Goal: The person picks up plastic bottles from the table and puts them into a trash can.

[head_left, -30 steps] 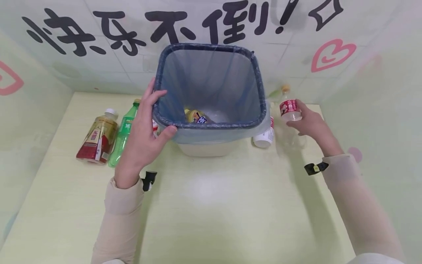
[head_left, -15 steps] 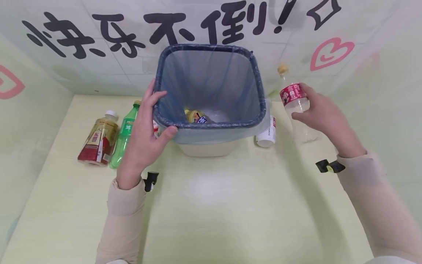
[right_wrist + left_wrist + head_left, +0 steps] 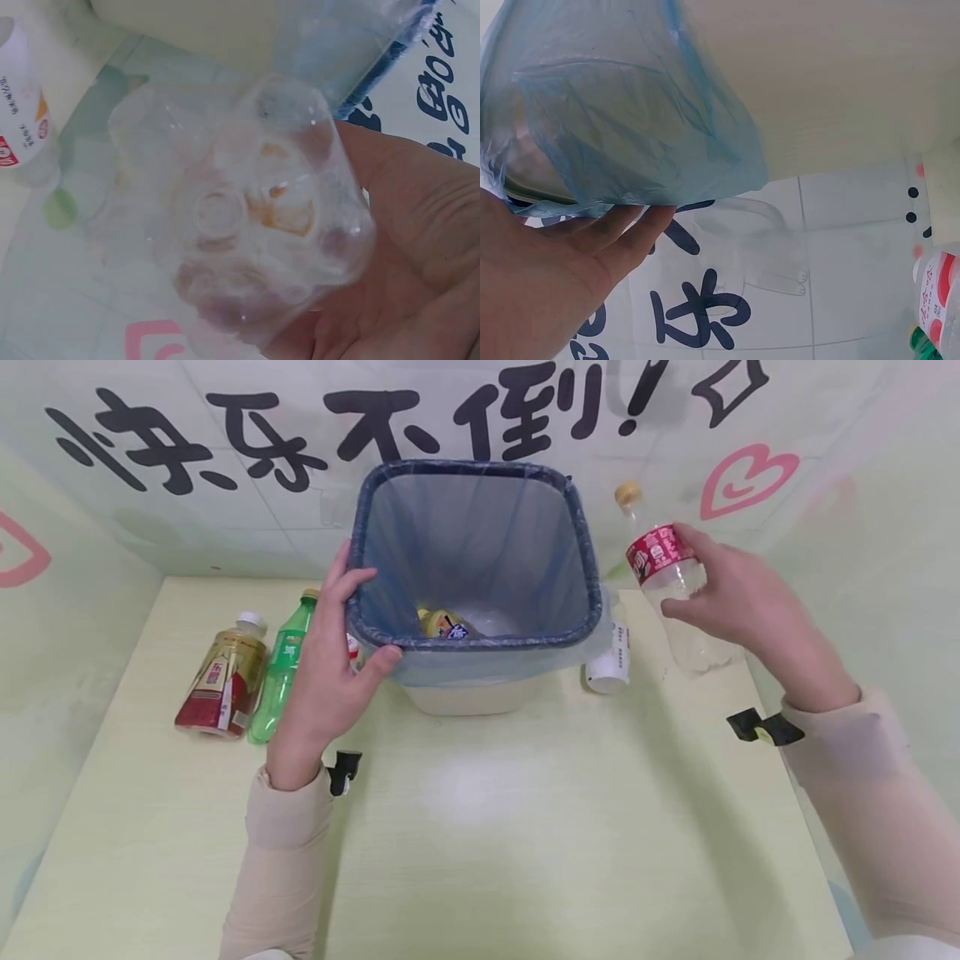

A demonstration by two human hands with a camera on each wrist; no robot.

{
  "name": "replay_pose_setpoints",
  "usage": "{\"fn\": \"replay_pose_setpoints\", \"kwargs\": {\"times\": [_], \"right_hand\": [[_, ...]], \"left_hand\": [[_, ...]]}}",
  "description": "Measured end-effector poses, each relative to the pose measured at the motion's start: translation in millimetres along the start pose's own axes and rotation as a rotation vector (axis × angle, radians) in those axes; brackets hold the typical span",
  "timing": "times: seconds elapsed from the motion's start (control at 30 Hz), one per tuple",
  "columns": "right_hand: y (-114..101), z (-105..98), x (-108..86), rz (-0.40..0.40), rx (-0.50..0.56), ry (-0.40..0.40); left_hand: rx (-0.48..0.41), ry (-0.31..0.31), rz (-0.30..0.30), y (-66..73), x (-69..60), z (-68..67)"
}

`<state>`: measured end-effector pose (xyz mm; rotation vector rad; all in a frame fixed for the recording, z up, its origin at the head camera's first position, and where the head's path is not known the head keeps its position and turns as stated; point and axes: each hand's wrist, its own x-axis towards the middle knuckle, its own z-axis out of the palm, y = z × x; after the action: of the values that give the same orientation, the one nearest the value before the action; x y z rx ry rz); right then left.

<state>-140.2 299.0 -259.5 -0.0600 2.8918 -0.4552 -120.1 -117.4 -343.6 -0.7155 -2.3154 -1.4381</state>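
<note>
My right hand (image 3: 738, 597) grips a clear plastic bottle (image 3: 678, 597) with a red label and an orange-yellow cap, right of the trash bin. The bottle tilts cap-leftward, raised from the table; its ridged clear base (image 3: 240, 210) fills the middle of the right wrist view. My left hand (image 3: 326, 660) holds the left front corner of the trash bin (image 3: 468, 700), an index finger over the rim and the thumb at the front. A bluish bag (image 3: 615, 127) lines the bin. Inside lies a crumpled yellow-labelled bottle (image 3: 446, 624).
Left of the bin lie a gold-and-red drink bottle (image 3: 222, 681) and a green bottle (image 3: 287, 656). A red-and-white item (image 3: 352, 646) is mostly hidden behind my left hand. A white-labelled bottle (image 3: 611, 660) lies right of the bin. Printed walls (image 3: 300, 543) enclose the table.
My right hand has lifted the clear bottle off the table, and the bottle's cap end has swung up and to the left. My left hand stays on the bin.
</note>
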Motion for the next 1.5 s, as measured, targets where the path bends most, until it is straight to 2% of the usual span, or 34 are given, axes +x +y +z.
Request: {"fn": "replay_pose_setpoints", "kwargs": {"times": [0.23,0.5,0.83,0.93,1.07,1.2,1.33,1.5], "right_hand": [[-16.4,-20.5,-2.8,-0.011,-0.024,0.021],[-35.6,-33.7,-3.6,-0.048,-0.079,0.019],[-79.6,-60.8,-3.1,-0.126,-0.169,0.046],[-90.7,-63.9,-3.8,-0.144,-0.178,0.053],[-99.6,-65.5,-5.7,-0.147,-0.179,0.046],[-107.6,-66.5,-7.2,-0.165,-0.189,0.042],[-124.4,-67.4,-7.0,-0.185,-0.214,0.018],[-158.0,-61.4,-5.7,-0.250,-0.276,-0.039]], "left_hand": [[-0.012,0.011,-0.003,0.6,-0.1,0.9],[-0.017,0.006,0.006,-0.6,0.1,0.6],[-0.004,-0.001,0.008,0.4,-0.5,-1.7],[-0.017,-0.002,-0.015,5.0,0.2,-2.2],[-0.018,-0.006,-0.032,19.0,1.8,-3.7],[-0.024,-0.008,-0.028,29.8,3.2,-4.3],[-0.017,-0.005,-0.028,25.3,2.8,-3.4],[-0.025,-0.006,-0.037,22.8,1.9,-2.5]]}}
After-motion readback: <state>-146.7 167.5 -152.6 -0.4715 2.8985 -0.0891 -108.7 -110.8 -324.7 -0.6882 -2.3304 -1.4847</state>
